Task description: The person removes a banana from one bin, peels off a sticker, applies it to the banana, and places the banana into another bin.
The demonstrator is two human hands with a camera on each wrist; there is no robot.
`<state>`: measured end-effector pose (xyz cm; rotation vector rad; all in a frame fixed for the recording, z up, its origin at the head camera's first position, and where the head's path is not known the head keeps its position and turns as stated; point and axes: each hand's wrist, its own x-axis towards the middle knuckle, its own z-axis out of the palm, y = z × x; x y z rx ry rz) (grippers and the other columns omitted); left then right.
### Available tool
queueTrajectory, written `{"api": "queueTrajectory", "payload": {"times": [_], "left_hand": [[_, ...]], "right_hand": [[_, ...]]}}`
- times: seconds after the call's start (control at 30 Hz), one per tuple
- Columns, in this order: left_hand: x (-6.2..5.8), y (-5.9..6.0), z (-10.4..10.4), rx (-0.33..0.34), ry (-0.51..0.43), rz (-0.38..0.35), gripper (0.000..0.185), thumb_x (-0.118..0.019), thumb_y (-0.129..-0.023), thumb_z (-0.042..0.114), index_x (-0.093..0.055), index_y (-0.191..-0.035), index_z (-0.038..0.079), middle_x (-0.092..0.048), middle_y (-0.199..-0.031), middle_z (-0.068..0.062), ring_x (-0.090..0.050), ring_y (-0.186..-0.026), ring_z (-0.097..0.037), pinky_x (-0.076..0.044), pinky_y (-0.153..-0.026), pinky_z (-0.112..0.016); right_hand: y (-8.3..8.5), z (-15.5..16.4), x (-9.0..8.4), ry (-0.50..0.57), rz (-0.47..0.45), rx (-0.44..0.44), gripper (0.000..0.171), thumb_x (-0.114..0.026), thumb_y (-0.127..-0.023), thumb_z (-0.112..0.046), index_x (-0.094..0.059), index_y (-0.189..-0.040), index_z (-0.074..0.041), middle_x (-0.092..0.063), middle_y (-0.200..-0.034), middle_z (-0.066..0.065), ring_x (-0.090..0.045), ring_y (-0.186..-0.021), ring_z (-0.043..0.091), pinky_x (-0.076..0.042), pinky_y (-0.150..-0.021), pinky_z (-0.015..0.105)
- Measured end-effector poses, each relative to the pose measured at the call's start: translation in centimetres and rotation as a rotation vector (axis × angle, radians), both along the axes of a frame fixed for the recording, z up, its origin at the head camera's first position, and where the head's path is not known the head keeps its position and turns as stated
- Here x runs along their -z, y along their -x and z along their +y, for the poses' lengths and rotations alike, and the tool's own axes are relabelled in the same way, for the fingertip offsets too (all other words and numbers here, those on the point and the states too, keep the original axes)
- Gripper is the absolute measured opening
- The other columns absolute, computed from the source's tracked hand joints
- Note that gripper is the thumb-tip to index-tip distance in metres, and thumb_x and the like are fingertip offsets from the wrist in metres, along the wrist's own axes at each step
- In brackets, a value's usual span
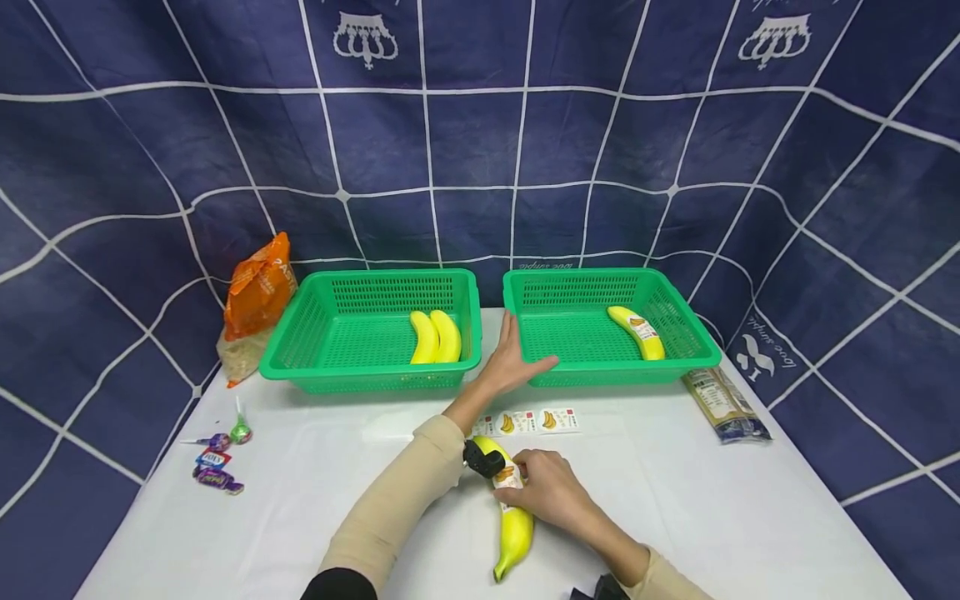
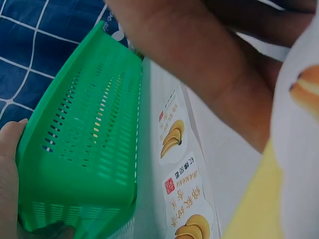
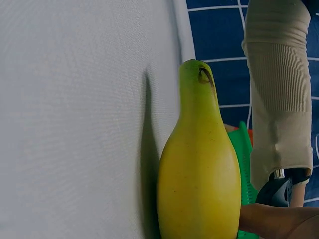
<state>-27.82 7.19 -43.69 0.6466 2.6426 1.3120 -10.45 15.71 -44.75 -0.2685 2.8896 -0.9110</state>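
While the right hand [image 1: 551, 492] presses a label onto a banana, the left hand [image 1: 517, 360] reaches to the right-hand basket

With fingers curled over the sticker [image 1: 508, 475], the right hand holds the banana [image 1: 513, 521] flat on the white table [image 1: 300, 517], just in front of the sticker strip [image 1: 536, 421]; if the fruit rolls, the label may go on creased or crooked. Beyond that strip, the left hand lies with straight fingers against the front rim of the right green basket [image 1: 678, 321], thumb on the edge, and a careless push could slide the basket away. Strip labels read "BANANA" beside banana drawings [image 2: 180, 179]; the characters by them are too small to read
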Motion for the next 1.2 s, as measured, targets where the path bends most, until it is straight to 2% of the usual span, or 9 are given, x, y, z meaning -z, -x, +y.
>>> {"api": "queueTrajectory", "payload": {"times": [0.27, 0.53, 0.7, 0.87, 1.03, 1.2], "left_hand": [[0.0, 0.0, -0.1, 0.01, -0.021, -0.025, 0.118, -0.067, -0.082, 0.059, 0.012, -0.156, 0.012, 0.022, -0.164, 0.0, -0.025, -0.147, -0.037, -0.038, -0.113, -0.052], [0.0, -0.1, -0.1, -0.003, -0.025, -0.019, 0.118, -0.068, -0.082, 0.058, 0.009, -0.156, 0.009, 0.021, -0.164, 0.0, -0.03, -0.146, -0.037, -0.042, -0.11, -0.049], [-0.1, -0.2, 0.0, -0.019, -0.019, -0.015, 0.118, -0.068, -0.081, 0.059, 0.009, -0.156, 0.01, 0.02, -0.164, 0.001, -0.036, -0.142, -0.038, -0.047, -0.104, -0.047], [-0.3, -0.2, -0.1, -0.021, -0.002, -0.02, 0.117, -0.067, -0.082, 0.059, 0.01, -0.156, 0.012, 0.021, -0.164, 0.001, -0.041, -0.139, -0.039, -0.05, -0.1, -0.047], [-0.3, -0.2, -0.2, -0.017, -0.008, -0.023, 0.117, -0.067, -0.082, 0.058, 0.008, -0.157, 0.01, 0.021, -0.164, 0.0, -0.033, -0.143, -0.039, -0.046, -0.106, -0.049], [-0.4, -0.3, -0.1, -0.021, -0.008, -0.012, 0.116, -0.068, -0.082, 0.058, 0.006, -0.157, 0.007, 0.019, -0.164, -0.003, -0.023, -0.148, -0.036, -0.037, -0.114, -0.049]], "right_hand": [[-0.2, -0.2, -0.2, -0.004, 0.013, 0.002, 0.031, -0.083, -0.071, -0.036, -0.066, -0.077, -0.011, -0.039, -0.056, -0.008, -0.031, -0.051, 0.008, -0.023, -0.045, 0.021], [-0.1, -0.1, -0.5, -0.013, -0.012, -0.017, 0.03, -0.083, -0.069, -0.034, -0.06, -0.067, -0.015, -0.036, -0.056, -0.01, -0.031, -0.053, 0.008, -0.022, -0.047, 0.021], [0.0, 0.5, -1.2, -0.022, -0.076, -0.041, 0.025, -0.084, -0.068, -0.03, -0.067, -0.075, -0.013, -0.045, -0.059, -0.008, -0.038, -0.055, 0.008, -0.028, -0.048, 0.02], [0.2, 1.7, -2.2, -0.039, -0.101, -0.02, 0.028, -0.086, -0.067, -0.028, -0.071, -0.082, -0.009, -0.053, -0.063, -0.005, -0.043, -0.058, 0.01, -0.032, -0.049, 0.021], [0.3, 2.8, -3.0, -0.056, -0.119, 0.024, 0.029, -0.087, -0.066, -0.028, -0.073, -0.083, -0.009, -0.051, -0.062, -0.004, -0.043, -0.059, 0.011, -0.03, -0.05, 0.021], [0.4, 4.2, -4.5, -0.097, -0.136, 0.055, 0.025, -0.087, -0.065, -0.027, -0.071, -0.077, -0.012, -0.05, -0.062, -0.004, -0.043, -0.061, 0.012, -0.029, -0.052, 0.022]]}}
